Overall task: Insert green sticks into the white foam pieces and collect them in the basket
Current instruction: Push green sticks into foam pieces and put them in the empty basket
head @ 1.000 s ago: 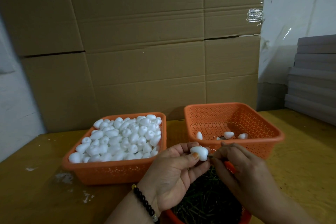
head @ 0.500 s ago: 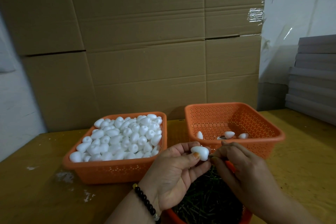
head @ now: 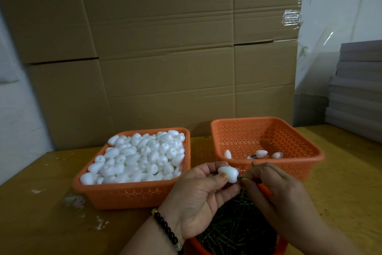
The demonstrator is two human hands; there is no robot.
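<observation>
Yellowish wood forms the tabletop, marked with a few white smudges near its left side, and behind it a wall of stacked brown cardboard boxes fills most of the view, with a white wall and a pile of grey boards to the right. On the table an orange perforated basket at left is heaped with white foam pieces; a second orange basket at right holds only a few finished pieces on its floor. Nearest the camera, a round orange container holds a mass of dark green sticks. Above it, the left hand, with a black bead bracelet on its wrist, pinches one foam piece between thumb and fingers, while the right hand has its fingertips closed on a green stick whose tip meets the piece's lower end. Compared with half a second ago, both hands and the foam piece sit in nearly the same place, and the baskets' contents are unchanged.
</observation>
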